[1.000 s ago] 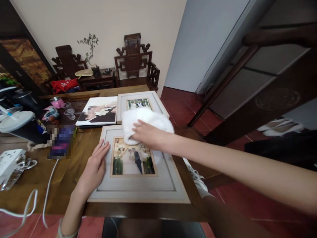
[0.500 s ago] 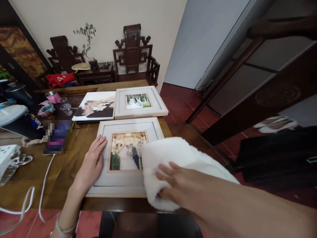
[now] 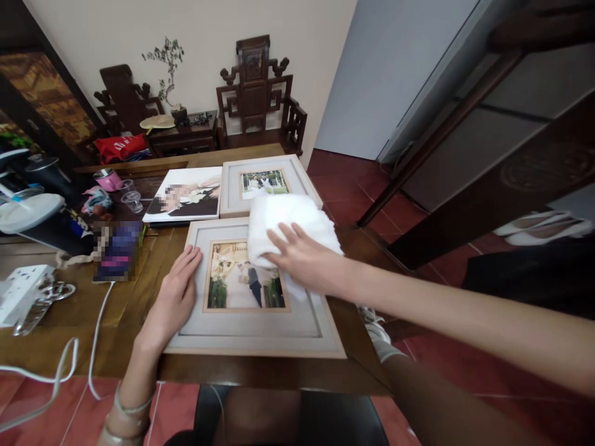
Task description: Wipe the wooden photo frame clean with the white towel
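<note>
A pale wooden picture frame (image 3: 253, 337) lies flat on the wooden table in front of me, with a photo of a couple (image 3: 246, 275) inside a wide light mat. My left hand (image 3: 176, 297) rests on its left border, fingers stretched out together and lying flat. A folded white towel (image 3: 290, 214) covers the upper right of this frame and the near edge of the frame behind it. My right hand (image 3: 302, 254) holds the towel from above, its fingers bent over the cloth and pressing down. The thumb side is partly sunk in the cloth.
Behind lie a second framed photo (image 3: 232, 179) and a white-edged photo panel (image 3: 183, 195). To the left are a phone (image 3: 118, 251) with a white cable, a power strip (image 3: 28, 291), a hair clip (image 3: 41, 303), cups and a dark tumbler (image 3: 46, 226). Wooden chairs stand beyond.
My right hand has pushed the towel away from me, from the frame's lower right to its upper right. The frame's right side is now uncovered. My left hand keeps its place on the border.
</note>
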Tool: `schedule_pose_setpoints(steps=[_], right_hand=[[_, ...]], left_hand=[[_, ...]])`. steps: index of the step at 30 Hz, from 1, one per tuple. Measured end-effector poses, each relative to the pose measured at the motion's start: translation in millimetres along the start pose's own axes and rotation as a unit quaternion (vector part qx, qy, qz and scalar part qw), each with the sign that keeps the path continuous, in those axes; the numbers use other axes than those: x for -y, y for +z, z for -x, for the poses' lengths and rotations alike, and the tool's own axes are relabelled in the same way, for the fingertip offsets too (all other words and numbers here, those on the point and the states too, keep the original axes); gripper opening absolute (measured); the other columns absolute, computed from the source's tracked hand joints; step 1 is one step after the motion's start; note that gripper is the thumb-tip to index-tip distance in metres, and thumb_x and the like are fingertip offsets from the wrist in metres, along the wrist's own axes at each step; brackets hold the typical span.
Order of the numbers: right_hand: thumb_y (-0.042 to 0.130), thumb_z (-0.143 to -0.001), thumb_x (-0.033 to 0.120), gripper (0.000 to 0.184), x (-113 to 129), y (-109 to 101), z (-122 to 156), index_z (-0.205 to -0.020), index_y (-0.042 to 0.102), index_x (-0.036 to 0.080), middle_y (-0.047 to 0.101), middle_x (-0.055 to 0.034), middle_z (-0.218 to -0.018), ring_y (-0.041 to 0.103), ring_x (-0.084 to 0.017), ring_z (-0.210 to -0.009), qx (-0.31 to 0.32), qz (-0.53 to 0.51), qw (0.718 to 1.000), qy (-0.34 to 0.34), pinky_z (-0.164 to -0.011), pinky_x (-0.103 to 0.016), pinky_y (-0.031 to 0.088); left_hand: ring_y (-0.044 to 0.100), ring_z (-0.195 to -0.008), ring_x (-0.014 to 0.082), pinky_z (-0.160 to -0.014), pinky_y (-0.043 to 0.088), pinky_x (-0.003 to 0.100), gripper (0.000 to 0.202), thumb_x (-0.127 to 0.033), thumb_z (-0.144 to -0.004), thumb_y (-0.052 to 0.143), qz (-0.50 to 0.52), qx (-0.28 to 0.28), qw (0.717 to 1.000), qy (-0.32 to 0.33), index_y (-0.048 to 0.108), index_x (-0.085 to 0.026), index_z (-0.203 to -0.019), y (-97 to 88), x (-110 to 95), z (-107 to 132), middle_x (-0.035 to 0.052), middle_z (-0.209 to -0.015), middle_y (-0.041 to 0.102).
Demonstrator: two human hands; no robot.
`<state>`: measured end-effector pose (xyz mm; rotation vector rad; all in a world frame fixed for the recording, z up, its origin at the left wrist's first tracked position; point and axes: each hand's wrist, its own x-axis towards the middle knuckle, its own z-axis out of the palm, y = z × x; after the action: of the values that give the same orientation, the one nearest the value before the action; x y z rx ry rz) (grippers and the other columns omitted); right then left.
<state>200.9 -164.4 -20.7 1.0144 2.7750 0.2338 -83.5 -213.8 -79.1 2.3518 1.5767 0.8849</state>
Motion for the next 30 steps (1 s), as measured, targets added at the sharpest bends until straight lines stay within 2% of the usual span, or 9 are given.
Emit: schedule_pose_setpoints(steps=[6,9,12,15,17,19,23,26,30], right_hand=[[0.072,-0.071,0.019,0.058,64.5,-21.8,53.0,-0.128,0.063,0.009,0.043,-0.0338,-0.142,0.040,-0.056,-0.128,0.122,-0.145,0.979,-0.072,-0.100,-0.069,0.036],[0.072,-0.069,0.020,0.060,80.9,-22.7,62.8,-0.128,0.063,0.015,0.047,-0.0277,-0.142,0.043,-0.050,-0.130,0.117,-0.232,0.962,-0.081,-0.101,-0.066,0.039],[0.061,-0.071,0.003,0.068,73.1,-9.6,54.0,-0.136,0.056,0.021,0.041,-0.0205,-0.150,0.032,-0.044,-0.139,0.031,-0.232,0.970,-0.068,-0.108,-0.063,0.033],[0.048,-0.067,-0.012,0.081,43.4,4.9,25.3,-0.141,0.051,0.020,0.025,-0.0198,-0.158,0.016,-0.045,-0.143,-0.027,-0.157,0.987,-0.022,-0.112,-0.065,0.022],[0.045,-0.066,-0.015,0.085,21.1,9.8,0.9,-0.144,0.047,0.018,0.015,-0.0198,-0.160,0.009,-0.048,-0.143,-0.054,-0.105,0.993,0.023,-0.111,-0.069,0.018],[0.046,-0.070,-0.013,0.081,6.5,10.6,-18.9,-0.145,0.046,0.017,0.013,-0.0190,-0.161,0.008,-0.050,-0.142,-0.061,-0.071,0.994,0.048,-0.108,-0.073,0.017],[0.052,-0.079,-0.003,0.062,19.8,1.4,-21.5,-0.138,0.055,0.014,0.023,-0.0221,-0.157,0.016,-0.054,-0.139,-0.014,-0.067,0.997,0.046,-0.106,-0.075,0.019],[0.059,-0.079,0.004,0.059,54.5,-16.9,6.4,-0.136,0.058,0.018,0.026,-0.0209,-0.156,0.019,-0.055,-0.137,0.069,-0.109,0.991,0.032,-0.106,-0.075,0.021],[0.068,-0.066,0.005,0.070,87.5,-45.3,47.8,-0.133,0.061,0.025,0.028,-0.0162,-0.156,0.025,-0.054,-0.137,0.180,-0.226,0.957,-0.025,-0.103,-0.073,0.029]], left_hand=[[0.035,-0.142,0.0235,-0.118,0.030,0.048,0.047,-0.016,-0.095,0.033,-0.005,-0.003,1.000,0.009,0.050,-0.013,-0.138,2.7,0.5,0.8,0.0134,-0.145,0.050],[0.034,-0.143,0.0236,-0.118,0.030,0.048,0.046,-0.018,-0.095,0.034,-0.014,0.006,1.000,0.004,0.050,-0.012,-0.138,2.3,-0.4,0.9,0.0135,-0.146,0.049],[0.034,-0.143,0.0242,-0.118,0.030,0.048,0.044,-0.022,-0.096,0.037,-0.024,0.014,1.000,-0.002,0.052,-0.012,-0.136,1.4,-1.8,0.4,0.0136,-0.146,0.048],[0.035,-0.142,0.0256,-0.118,0.031,0.049,0.044,-0.024,-0.097,0.037,-0.032,0.019,0.999,-0.007,0.053,-0.009,-0.135,1.4,-1.7,-0.4,0.0156,-0.145,0.050],[0.035,-0.142,0.0264,-0.117,0.031,0.050,0.044,-0.024,-0.097,0.037,-0.034,0.018,0.999,-0.010,0.053,-0.008,-0.134,2.0,-0.2,-0.8,0.0165,-0.144,0.050],[0.036,-0.142,0.0265,-0.117,0.032,0.050,0.043,-0.023,-0.097,0.038,-0.027,0.011,1.000,-0.008,0.054,-0.009,-0.134,3.0,2.4,-0.7,0.0166,-0.143,0.051],[0.038,-0.140,0.0254,-0.117,0.032,0.049,0.043,-0.019,-0.096,0.036,-0.004,-0.007,1.000,0.002,0.056,-0.009,-0.132,4.7,6.8,0.2,0.0164,-0.141,0.053],[0.038,-0.141,0.0247,-0.117,0.032,0.050,0.044,-0.017,-0.095,0.035,0.006,-0.010,1.000,-0.003,0.055,-0.012,-0.134,5.5,6.5,0.8,0.0147,-0.142,0.053],[0.038,-0.141,0.0250,-0.117,0.031,0.050,0.043,-0.021,-0.096,0.037,0.000,-0.007,1.000,-0.018,0.055,-0.011,-0.134,5.7,3.0,0.2,0.0151,-0.142,0.052]])
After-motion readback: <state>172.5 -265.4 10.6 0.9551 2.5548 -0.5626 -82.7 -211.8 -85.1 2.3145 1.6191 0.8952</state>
